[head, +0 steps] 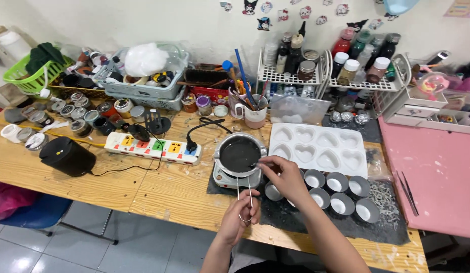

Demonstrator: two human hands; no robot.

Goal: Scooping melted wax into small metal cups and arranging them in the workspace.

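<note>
A small metal pot (239,153) with dark liquid sits on a small white hot plate (226,179) on the wooden table (68,177). My left hand (241,216) grips the pot's wire handle (244,194) near the table's front edge. My right hand (284,176) pinches a thin stick (256,164) whose tip reaches into the pot. Several small round metal tins (341,202) with white filling stand just right of my right hand. Behind them lies a white heart-shaped mould tray (320,149).
A multicoloured power strip (151,146) lies left of the pot, a black cylinder (67,156) further left. Jars, baskets and wire racks with bottles (346,65) line the back wall. A pink surface (432,177) is at right, with tweezers (407,186). A blue chair (38,212) stands below.
</note>
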